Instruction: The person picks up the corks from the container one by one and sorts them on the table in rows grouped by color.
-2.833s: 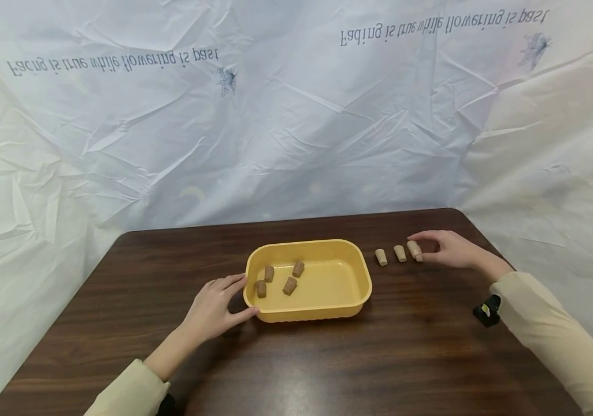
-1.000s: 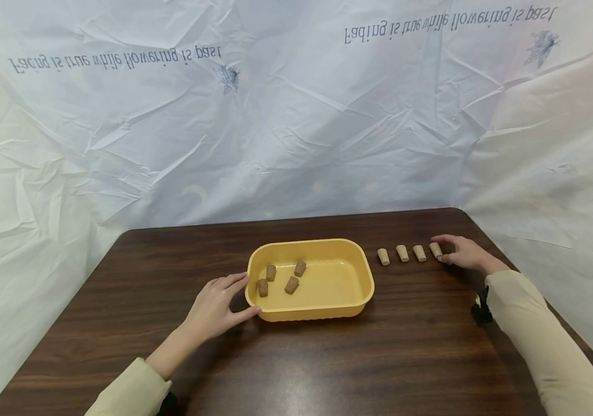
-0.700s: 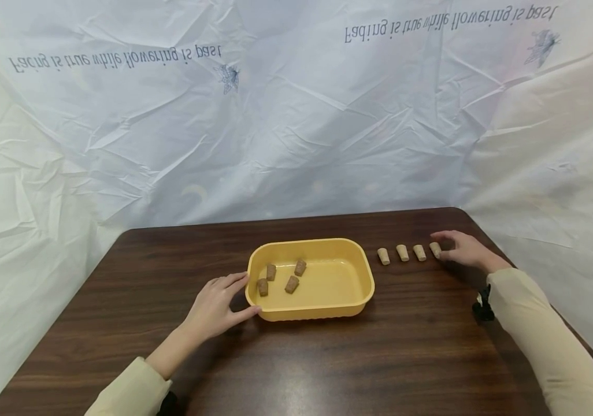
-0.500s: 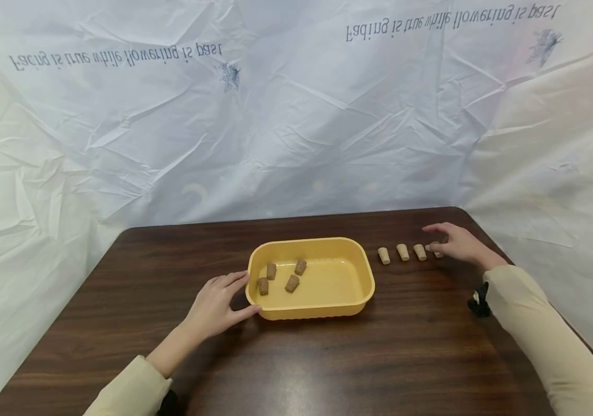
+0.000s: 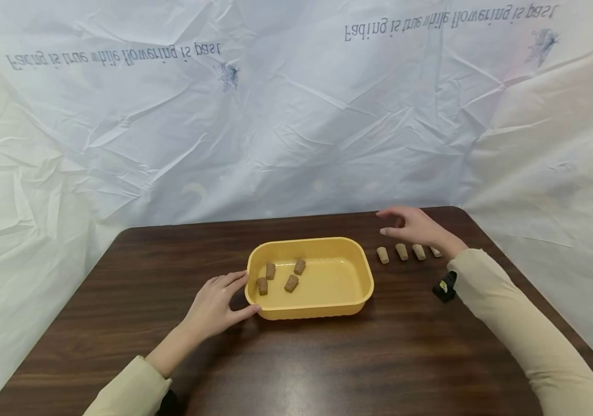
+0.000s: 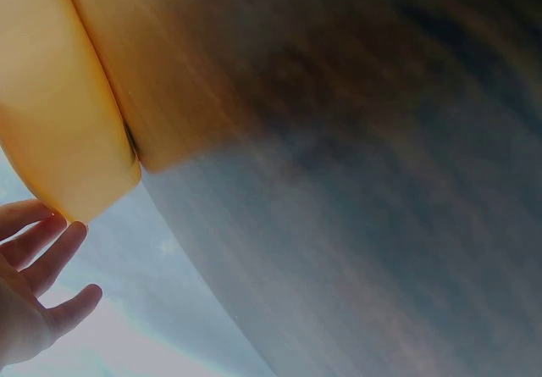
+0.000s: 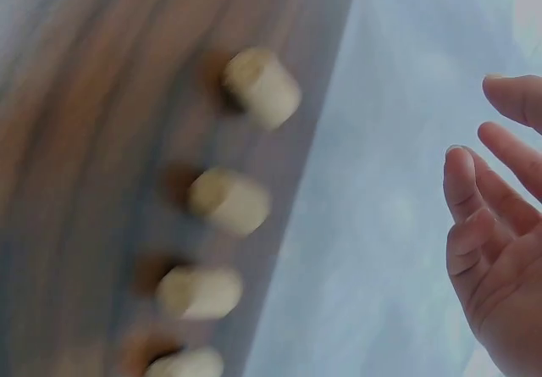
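Observation:
My left hand rests against the left end of a yellow plastic tub, fingertips and thumb spread along its rim. In the left wrist view, the fingers touch the tub's outer wall, with the thumb apart from it. Several brown corks lie inside the tub, toward its left. Holding nothing, my right hand hovers above a row of several pale corks right of the tub. The right wrist view shows its fingers loosely bent, away from the blurred pale corks.
A dark wood-grain table carries everything. White printed fabric hangs behind it and at both sides. A black strap device sits at my right wrist.
My right hand set a pale cork at the row's right end, let go, then rose and moved left over the row. The left hand stayed at the tub.

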The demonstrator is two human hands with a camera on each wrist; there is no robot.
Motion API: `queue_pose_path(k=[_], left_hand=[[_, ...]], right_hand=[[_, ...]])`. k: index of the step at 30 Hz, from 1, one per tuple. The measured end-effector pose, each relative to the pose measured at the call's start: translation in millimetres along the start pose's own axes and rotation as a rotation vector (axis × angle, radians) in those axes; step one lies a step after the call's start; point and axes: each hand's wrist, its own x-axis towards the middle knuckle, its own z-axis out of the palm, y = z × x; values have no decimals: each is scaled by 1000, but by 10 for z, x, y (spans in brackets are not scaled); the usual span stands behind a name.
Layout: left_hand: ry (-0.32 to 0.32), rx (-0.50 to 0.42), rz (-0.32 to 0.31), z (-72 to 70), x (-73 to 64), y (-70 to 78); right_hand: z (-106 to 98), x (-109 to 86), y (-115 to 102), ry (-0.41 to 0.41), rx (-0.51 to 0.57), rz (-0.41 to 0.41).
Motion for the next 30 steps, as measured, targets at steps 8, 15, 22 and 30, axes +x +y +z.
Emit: queue_pose_path(k=[8, 15, 22, 30], left_hand=[[-2, 8, 1, 6, -15, -22], [-1, 7, 4, 9, -11, -16], [-12, 0, -8, 1, -2, -9], [-22, -4, -13, -7, 2, -11]], right_hand=[[99, 345, -399, -46, 82, -93], [249, 581, -743, -106, 58, -158], [407, 751, -995, -168, 53, -224], [623, 900, -1110, -297, 91, -181]])
